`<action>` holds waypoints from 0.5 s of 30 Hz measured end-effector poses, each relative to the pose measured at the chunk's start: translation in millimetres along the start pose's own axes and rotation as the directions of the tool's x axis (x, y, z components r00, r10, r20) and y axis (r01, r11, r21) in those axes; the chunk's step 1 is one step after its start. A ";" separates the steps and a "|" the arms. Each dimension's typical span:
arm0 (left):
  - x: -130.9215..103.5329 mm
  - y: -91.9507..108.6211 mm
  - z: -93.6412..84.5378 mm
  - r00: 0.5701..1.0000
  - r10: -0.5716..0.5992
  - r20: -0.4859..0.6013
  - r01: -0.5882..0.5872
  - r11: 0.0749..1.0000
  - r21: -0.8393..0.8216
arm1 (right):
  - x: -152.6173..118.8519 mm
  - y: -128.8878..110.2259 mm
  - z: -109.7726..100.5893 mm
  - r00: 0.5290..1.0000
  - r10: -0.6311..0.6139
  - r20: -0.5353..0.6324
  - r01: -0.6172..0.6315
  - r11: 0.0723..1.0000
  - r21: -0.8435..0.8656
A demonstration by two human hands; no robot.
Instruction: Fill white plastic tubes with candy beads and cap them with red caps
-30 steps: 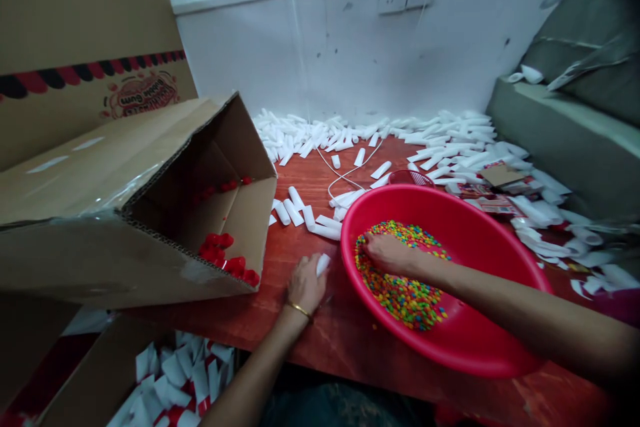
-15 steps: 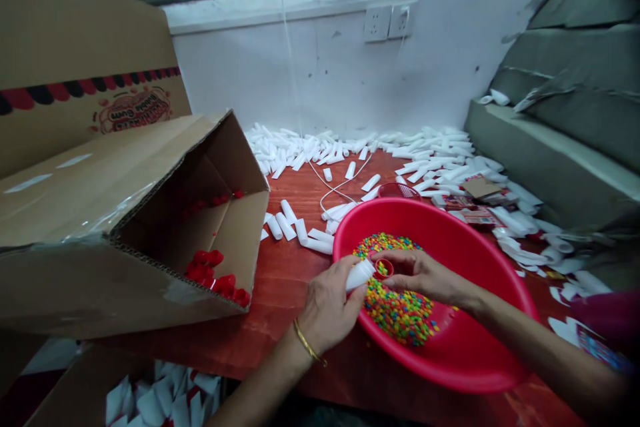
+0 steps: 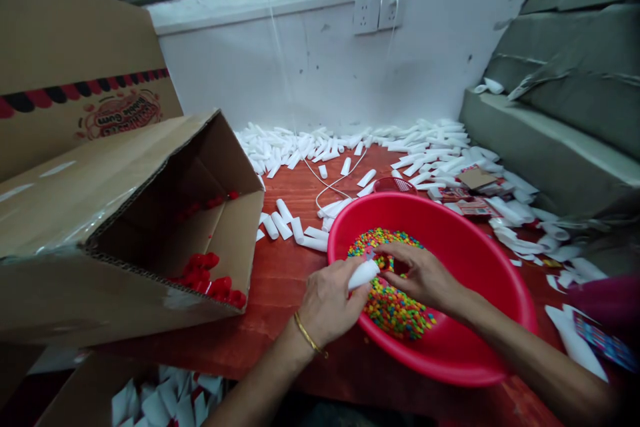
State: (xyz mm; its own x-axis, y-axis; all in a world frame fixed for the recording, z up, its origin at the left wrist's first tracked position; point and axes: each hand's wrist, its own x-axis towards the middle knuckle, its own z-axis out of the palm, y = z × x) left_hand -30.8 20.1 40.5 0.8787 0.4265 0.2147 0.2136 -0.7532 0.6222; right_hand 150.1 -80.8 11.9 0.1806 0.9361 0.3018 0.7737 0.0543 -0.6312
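Note:
My left hand [image 3: 333, 297], with a gold bangle at the wrist, is closed on a white tube [image 3: 364, 275]. The tube is tilted over the left part of a red basin [image 3: 480, 293]. Close to the tube's end, my right hand [image 3: 423, 273] has its thumb and fingers curled round a small red cap, largely hidden by the fingers. Small multicoloured candies [image 3: 400, 313] lie in the basin beneath both hands.
An open cardboard box [image 3: 240, 227] with red caps [image 3: 200, 270] stands at the left. White tubes [image 3: 283, 227] lie left of the basin and along the wall. Below the table edge, more tubes [image 3: 160, 400] fill a container. Grey-green stacked bulk stands right.
The tube in my left hand has turned, and its open end now meets the red cap by my right fingers. The cap's candies no longer show clearly. The camera view has shifted slightly.

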 end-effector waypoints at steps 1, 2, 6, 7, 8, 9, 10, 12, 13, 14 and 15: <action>0.4 0.0 0.4 1.000 0.007 -0.011 -0.007 1.000 -0.001 | -0.9 -0.1 0.0 0.999 -0.047 -0.011 0.046 0.997 -0.069; 0.8 -0.1 0.6 1.000 0.012 -0.017 -0.012 1.000 0.002 | -1.6 -0.5 0.0 0.997 -0.079 -0.012 0.077 0.991 -0.110; 1.9 -1.2 0.0 1.000 0.000 0.011 0.000 0.999 0.043 | -1.4 -3.6 -1.7 0.988 -0.148 0.030 0.151 0.984 -0.096; 2.2 -1.6 -0.6 1.000 -0.003 0.021 0.002 0.999 0.049 | -0.9 -4.7 -3.1 0.985 -0.164 0.048 0.167 0.982 -0.083; 2.6 -2.2 -1.4 0.999 0.002 0.035 -0.004 0.999 0.048 | -0.3 -5.9 -4.9 0.981 -0.177 0.076 0.182 0.981 -0.070; 3.2 -3.0 -2.5 0.999 0.017 0.049 -0.019 0.999 0.042 | 0.2 -7.0 -7.1 0.977 -0.183 0.110 0.190 0.980 -0.059; 3.8 -4.0 -3.6 0.997 0.038 0.064 -0.040 0.999 0.033 | 0.5 -8.1 -9.3 0.972 -0.182 0.147 0.191 0.980 -0.047; 5.3 -6.0 -5.7 0.993 0.082 0.087 -0.085 0.996 0.030 | 0.4 -9.8 -12.9 0.962 -0.175 0.209 0.183 0.983 -0.019; 5.9 -6.8 -6.4 0.989 0.105 0.103 -0.111 0.993 0.050 | -0.2 -10.3 -13.5 0.956 -0.164 0.244 0.170 0.985 -0.001; 6.3 -7.2 -6.7 0.983 0.134 0.125 -0.145 0.986 0.083 | -1.4 -10.4 -13.1 0.948 -0.141 0.284 0.142 0.990 0.019; 6.2 -7.2 -6.6 0.974 0.167 0.150 -0.186 0.975 0.122 | -3.0 -10.0 -11.7 0.943 -0.098 0.318 0.091 0.995 0.035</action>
State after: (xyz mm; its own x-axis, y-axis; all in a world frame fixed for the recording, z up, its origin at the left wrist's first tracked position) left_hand -29.7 31.5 42.3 0.9560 0.2146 0.1998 0.0970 -0.8747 0.4749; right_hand 148.9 -88.2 25.6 -0.0984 0.9880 0.1191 0.7653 0.1517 -0.6256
